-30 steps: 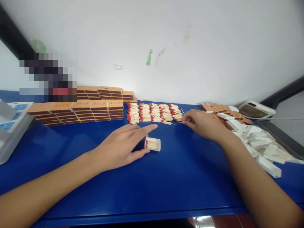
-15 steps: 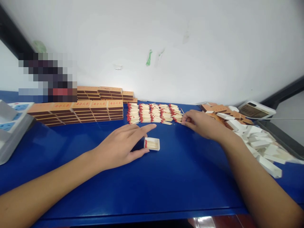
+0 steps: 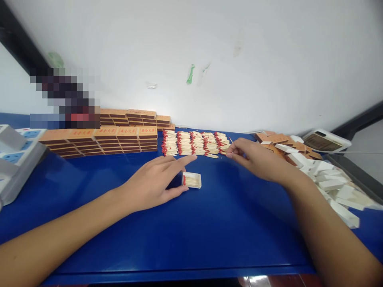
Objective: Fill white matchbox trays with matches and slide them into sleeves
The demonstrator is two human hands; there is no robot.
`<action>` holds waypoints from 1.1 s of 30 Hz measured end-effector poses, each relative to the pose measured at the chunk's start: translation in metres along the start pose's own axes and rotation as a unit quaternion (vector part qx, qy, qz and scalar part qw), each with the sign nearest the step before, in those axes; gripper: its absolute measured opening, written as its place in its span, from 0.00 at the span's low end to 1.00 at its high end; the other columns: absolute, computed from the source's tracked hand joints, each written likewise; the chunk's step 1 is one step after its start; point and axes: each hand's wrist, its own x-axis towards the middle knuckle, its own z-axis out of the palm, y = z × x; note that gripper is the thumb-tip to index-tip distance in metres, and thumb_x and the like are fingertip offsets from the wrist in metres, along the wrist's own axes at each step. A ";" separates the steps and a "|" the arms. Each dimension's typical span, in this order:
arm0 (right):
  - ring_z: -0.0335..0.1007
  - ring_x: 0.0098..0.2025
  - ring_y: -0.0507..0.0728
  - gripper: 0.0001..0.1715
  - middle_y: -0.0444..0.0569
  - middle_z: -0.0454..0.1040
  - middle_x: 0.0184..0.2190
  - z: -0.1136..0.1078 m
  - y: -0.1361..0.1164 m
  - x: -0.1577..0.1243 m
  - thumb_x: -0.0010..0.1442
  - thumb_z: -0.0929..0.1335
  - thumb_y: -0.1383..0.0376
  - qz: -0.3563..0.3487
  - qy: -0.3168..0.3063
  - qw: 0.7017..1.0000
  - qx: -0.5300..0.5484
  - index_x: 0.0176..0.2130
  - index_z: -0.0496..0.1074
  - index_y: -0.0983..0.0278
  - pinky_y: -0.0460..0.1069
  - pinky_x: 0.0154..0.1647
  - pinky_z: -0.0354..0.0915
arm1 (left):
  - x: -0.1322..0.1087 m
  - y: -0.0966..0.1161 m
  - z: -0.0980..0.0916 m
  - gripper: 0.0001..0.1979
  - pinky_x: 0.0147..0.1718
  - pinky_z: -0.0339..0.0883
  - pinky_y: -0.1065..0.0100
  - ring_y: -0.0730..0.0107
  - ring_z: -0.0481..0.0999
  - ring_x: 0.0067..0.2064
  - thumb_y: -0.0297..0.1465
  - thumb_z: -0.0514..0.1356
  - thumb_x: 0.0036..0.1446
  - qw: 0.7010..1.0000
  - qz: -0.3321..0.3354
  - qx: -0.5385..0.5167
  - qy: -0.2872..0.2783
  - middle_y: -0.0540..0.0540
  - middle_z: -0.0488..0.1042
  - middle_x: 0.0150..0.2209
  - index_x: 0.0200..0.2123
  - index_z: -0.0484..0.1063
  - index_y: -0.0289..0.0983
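Note:
A small white matchbox tray (image 3: 196, 186) lies on the blue table, with a layer of red-headed matches (image 3: 192, 181) inside. My left hand (image 3: 158, 181) brackets the tray's left end between thumb and a bent finger, while the index finger stretches out above it. Five bundles of loose matches (image 3: 184, 143) lie side by side behind the tray. At the rightmost bundle (image 3: 222, 142), my right hand (image 3: 247, 153) has its fingertips pinched together on the matches; how many they grip is hidden. One match pokes up by the knuckles.
Stacked matchboxes (image 3: 104, 139) form a wall at the left, with more boxes (image 3: 143, 115) behind. Right of my right hand lie brown matchbox sleeves (image 3: 277, 138) and a heap of white trays (image 3: 332, 183). A phone (image 3: 326, 140) leans at the back right. A power strip (image 3: 24, 159) sits far left.
My right hand's fingertips have shifted slightly left against the rightmost bundle of matches. My left hand stays at the tray. The whole view has tilted a little.

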 end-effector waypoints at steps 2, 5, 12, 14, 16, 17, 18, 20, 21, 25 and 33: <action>0.71 0.36 0.58 0.12 0.50 0.76 0.37 0.002 -0.018 -0.003 0.74 0.64 0.57 -0.024 -0.008 0.999 0.034 0.39 0.71 0.60 0.52 0.36 0.63 | 0.000 0.000 0.001 0.37 0.57 0.76 0.55 0.56 0.80 0.57 0.38 0.66 0.69 1.000 -0.015 -0.009 -0.006 0.48 0.82 0.51 0.74 0.54 0.44; 0.70 0.37 0.57 0.11 0.49 0.76 0.38 0.008 -0.047 -0.007 0.76 0.65 0.58 -0.066 -0.047 0.993 0.087 0.41 0.71 0.60 0.51 0.38 0.64 | 0.000 -0.001 0.002 0.38 0.57 0.75 0.55 0.56 0.80 0.58 0.37 0.67 0.68 0.999 -0.026 -0.027 -0.015 0.49 0.82 0.50 0.74 0.54 0.45; 0.71 0.38 0.55 0.09 0.49 0.75 0.44 0.023 -0.079 -0.015 0.78 0.64 0.60 -0.120 -0.110 0.979 0.125 0.45 0.70 0.60 0.51 0.39 0.64 | 0.000 0.003 0.003 0.38 0.61 0.73 0.53 0.57 0.81 0.56 0.38 0.68 0.68 1.000 -0.011 -0.024 -0.006 0.49 0.82 0.51 0.73 0.54 0.46; 0.71 0.38 0.55 0.08 0.49 0.75 0.45 0.025 -0.080 -0.016 0.78 0.64 0.62 -0.123 -0.104 0.980 0.115 0.44 0.70 0.61 0.51 0.39 0.64 | 0.001 0.003 0.003 0.38 0.60 0.73 0.53 0.58 0.81 0.55 0.37 0.68 0.67 1.000 -0.005 -0.019 -0.001 0.49 0.82 0.51 0.73 0.54 0.46; 0.72 0.38 0.55 0.05 0.49 0.75 0.45 0.028 -0.080 -0.017 0.77 0.66 0.64 -0.130 -0.095 0.981 0.108 0.44 0.70 0.60 0.51 0.38 0.64 | 0.001 0.003 0.003 0.37 0.57 0.75 0.55 0.58 0.82 0.53 0.37 0.68 0.67 1.000 -0.003 -0.017 0.001 0.49 0.82 0.50 0.72 0.54 0.45; 0.72 0.39 0.55 0.04 0.49 0.75 0.44 0.029 -0.080 -0.017 0.76 0.66 0.65 -0.134 -0.092 0.981 0.107 0.44 0.71 0.60 0.51 0.38 0.64 | 0.001 0.004 0.003 0.37 0.56 0.75 0.55 0.59 0.82 0.52 0.37 0.68 0.67 1.000 -0.003 -0.017 0.001 0.49 0.81 0.50 0.72 0.54 0.45; 0.73 0.39 0.56 0.04 0.49 0.75 0.44 0.031 -0.080 -0.017 0.76 0.66 0.66 -0.138 -0.092 0.980 0.106 0.44 0.71 0.61 0.51 0.38 0.65 | 0.001 0.004 0.003 0.37 0.55 0.76 0.55 0.59 0.82 0.52 0.37 0.68 0.68 1.000 -0.004 -0.016 0.000 0.49 0.81 0.49 0.72 0.54 0.45; 0.73 0.40 0.56 0.05 0.49 0.75 0.44 0.032 -0.081 -0.016 0.76 0.66 0.66 -0.144 -0.099 0.979 0.106 0.44 0.72 0.61 0.51 0.40 0.66 | 0.001 0.004 0.003 0.37 0.55 0.76 0.55 0.58 0.82 0.52 0.38 0.68 0.68 1.000 -0.004 -0.015 -0.003 0.48 0.81 0.49 0.72 0.54 0.45; 0.74 0.40 0.57 0.06 0.50 0.75 0.44 0.032 -0.082 -0.016 0.76 0.66 0.66 -0.146 -0.103 0.978 0.106 0.43 0.73 0.61 0.51 0.40 0.66 | 0.001 0.004 0.003 0.37 0.55 0.75 0.55 0.58 0.82 0.52 0.38 0.68 0.68 1.000 -0.004 -0.014 -0.004 0.48 0.81 0.49 0.72 0.54 0.45; 0.73 0.39 0.56 0.06 0.49 0.75 0.43 0.032 -0.083 -0.015 0.75 0.66 0.67 -0.147 -0.093 0.979 0.107 0.43 0.73 0.61 0.51 0.39 0.66 | 0.000 0.004 0.003 0.37 0.55 0.75 0.55 0.57 0.82 0.53 0.37 0.68 0.68 1.000 -0.002 -0.017 -0.005 0.48 0.81 0.49 0.73 0.53 0.46; 0.71 0.34 0.53 0.05 0.48 0.76 0.41 0.033 -0.083 -0.015 0.73 0.68 0.68 -0.143 -0.051 0.984 0.089 0.43 0.74 0.61 0.49 0.35 0.63 | 0.000 0.004 0.002 0.37 0.55 0.75 0.55 0.58 0.82 0.52 0.38 0.68 0.68 1.000 -0.003 -0.016 -0.004 0.49 0.81 0.49 0.73 0.53 0.46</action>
